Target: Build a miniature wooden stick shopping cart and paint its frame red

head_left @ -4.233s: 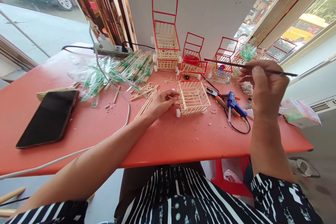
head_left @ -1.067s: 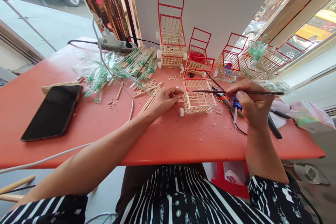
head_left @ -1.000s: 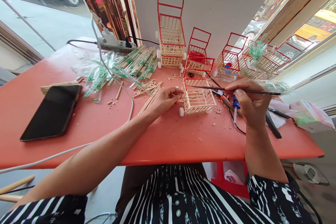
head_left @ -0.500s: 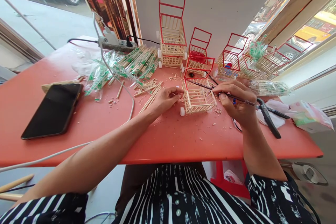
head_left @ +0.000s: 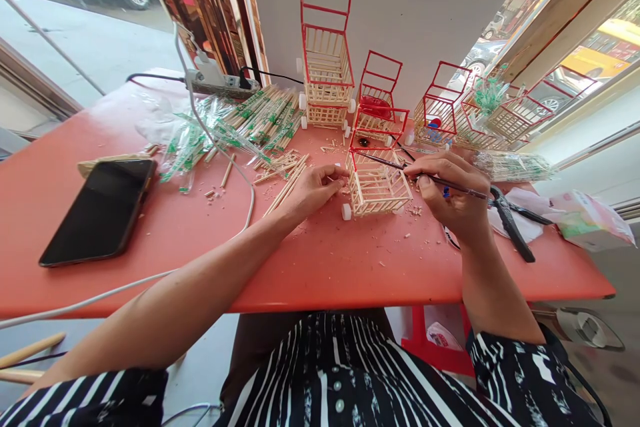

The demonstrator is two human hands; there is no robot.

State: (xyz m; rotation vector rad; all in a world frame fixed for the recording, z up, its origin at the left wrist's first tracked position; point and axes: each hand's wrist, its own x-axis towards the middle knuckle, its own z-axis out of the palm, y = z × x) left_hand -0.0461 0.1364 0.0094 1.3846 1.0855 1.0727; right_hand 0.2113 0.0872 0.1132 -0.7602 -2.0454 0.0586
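Note:
A miniature shopping cart (head_left: 381, 202) made of thin wooden sticks stands on white wheels, with a red-painted handle frame at its back. My left hand (head_left: 320, 187) steadies its left side, fingertips curled against the sticks. In my right hand (head_left: 453, 188) is a thin dark paintbrush (head_left: 383, 161), held like a pen. The brush tip lies at the upper rim near the cart's back left corner. Behind the handle, a similar cart (head_left: 381, 77) holds something red that I cannot make out.
More stick carts (head_left: 327, 63) stand along the back. Wrapped stick bundles (head_left: 270, 113), loose sticks and scraps lie left of centre. A phone (head_left: 100, 212) and a white cable (head_left: 253, 197) are at the left. Black-handled pliers (head_left: 513, 227) and a tissue pack (head_left: 593, 220) sit right on the red table (head_left: 320, 267).
The brush tip has shifted slightly to the right along the cart's back rim. My left hand keeps its place at the cart's side.

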